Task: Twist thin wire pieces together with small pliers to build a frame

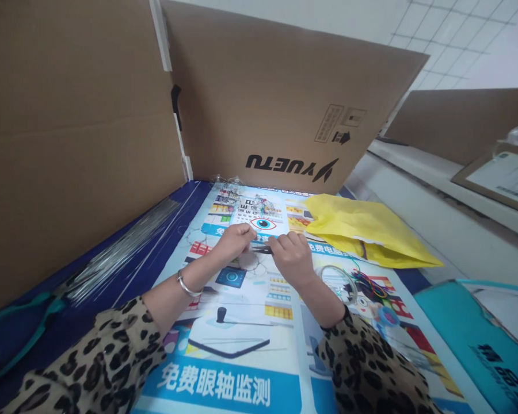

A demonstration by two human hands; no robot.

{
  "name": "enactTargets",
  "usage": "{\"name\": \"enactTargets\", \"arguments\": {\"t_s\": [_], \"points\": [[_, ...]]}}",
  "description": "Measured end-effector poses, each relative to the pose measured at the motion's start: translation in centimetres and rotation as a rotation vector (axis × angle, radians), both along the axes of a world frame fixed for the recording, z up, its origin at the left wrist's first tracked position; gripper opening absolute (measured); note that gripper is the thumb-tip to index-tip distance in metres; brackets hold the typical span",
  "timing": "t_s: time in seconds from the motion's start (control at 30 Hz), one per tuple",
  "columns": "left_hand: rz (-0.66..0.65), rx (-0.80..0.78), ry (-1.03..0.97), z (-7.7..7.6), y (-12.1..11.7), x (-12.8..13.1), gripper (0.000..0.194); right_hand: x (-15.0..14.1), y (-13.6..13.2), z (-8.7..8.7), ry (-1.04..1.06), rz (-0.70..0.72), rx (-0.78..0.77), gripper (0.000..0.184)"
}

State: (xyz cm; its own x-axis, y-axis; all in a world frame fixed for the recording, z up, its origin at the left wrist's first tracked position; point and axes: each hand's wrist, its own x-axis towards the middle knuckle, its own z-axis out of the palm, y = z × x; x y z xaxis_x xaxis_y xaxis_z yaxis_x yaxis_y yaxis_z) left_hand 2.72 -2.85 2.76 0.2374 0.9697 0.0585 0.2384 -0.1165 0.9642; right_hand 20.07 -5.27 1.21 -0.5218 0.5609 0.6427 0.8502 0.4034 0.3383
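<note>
Over poster-covered desk [254,307], small, dark, pointed metal tool [263,250] is clamped in right hand [292,257], angled towards left hand [234,240], apparently for close control; left grip pinched together, contents unclear.

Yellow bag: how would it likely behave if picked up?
The yellow bag would probably fold and sag, since its surface already shows soft creases. It seems light for its size, lying low with a loose, gaping edge.
</note>
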Motion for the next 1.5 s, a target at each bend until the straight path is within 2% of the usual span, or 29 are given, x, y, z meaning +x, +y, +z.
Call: {"name": "enactTargets", "arguments": {"t_s": [0.4,1.17,1.37,1.5], "points": [[-0.014,0.027,0.108,-0.06,-0.31,0.39,0.023,-0.19,-0.23,0.07,-0.027,-0.002,0.023,0.018],[-0.030,0.052,0.122,-0.30,-0.43,0.47,0.021,0.03,0.09,-0.26,-0.052,0.011,0.002,0.018],[-0.085,0.111,0.083,0.12,-0.62,0.18,0.023,-0.34,-0.07,-0.32,-0.062,-0.028,-0.095,0.017],[-0.129,0.196,0.127,0.29,-0.46,-0.20,0.027,-0.83,-0.41,0.09,-0.063,-0.096,-0.280,0.015]]}}
